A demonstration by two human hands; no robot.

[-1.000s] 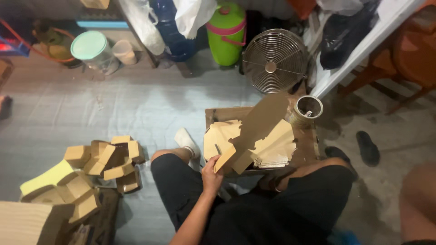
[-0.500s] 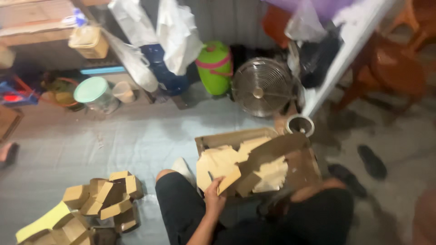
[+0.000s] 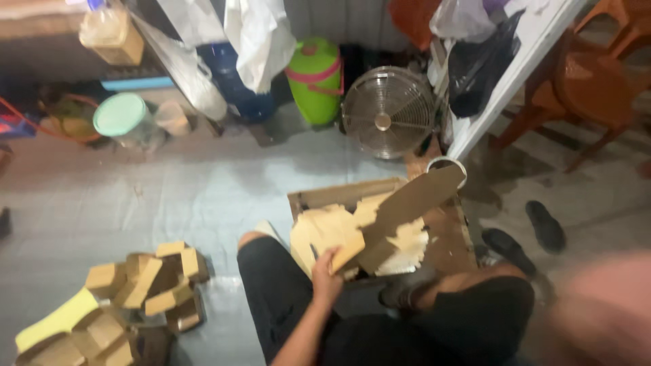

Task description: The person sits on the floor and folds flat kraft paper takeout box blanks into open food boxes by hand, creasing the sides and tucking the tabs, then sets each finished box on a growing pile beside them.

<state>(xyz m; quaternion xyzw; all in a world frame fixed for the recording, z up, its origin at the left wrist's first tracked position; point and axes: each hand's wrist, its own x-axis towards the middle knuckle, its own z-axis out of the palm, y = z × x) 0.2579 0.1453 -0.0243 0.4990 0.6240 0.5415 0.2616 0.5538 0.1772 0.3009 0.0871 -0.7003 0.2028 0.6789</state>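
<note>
Seated person, legs in dark shorts, head cam looking down. Left hand [image 3: 327, 274] is up btwn the knees, fingers curled round the lower edge of a flat tan cardboard sheet [image 3: 327, 234], thumb on the near face – a pinch grip on the sheet's bottom corner. Sheet stands tilted, just above the hand and leaning twd the open cardboard box [image 3: 453, 237] on the floor in front. A long brown cardboard flap [image 3: 413, 203] slants up-right from behind the sheet, its top end reaching the roll of tape [image 3: 447, 166] at the box's far corner. More pale cardboard pieces [image 3: 407, 247] lie inside the box, just right of the hand.

Right hand: only a blurred shape at lower right edge, can't tell if it's the hand or what the fingers do.

Left of the person, well apart from the hand: pile of small folded cardboard boxes [image 3: 146, 285] on the grey floor mat [image 3: 156, 196], w/ a yellow sheet [image 3: 54, 318] beside. Far side: round metal fan [image 3: 388, 112], green jug [image 3: 313, 78], clear jar w/ pale green lid [image 3: 125, 122]. Pair of dark sandals [image 3: 525, 237] right of the box.
</note>
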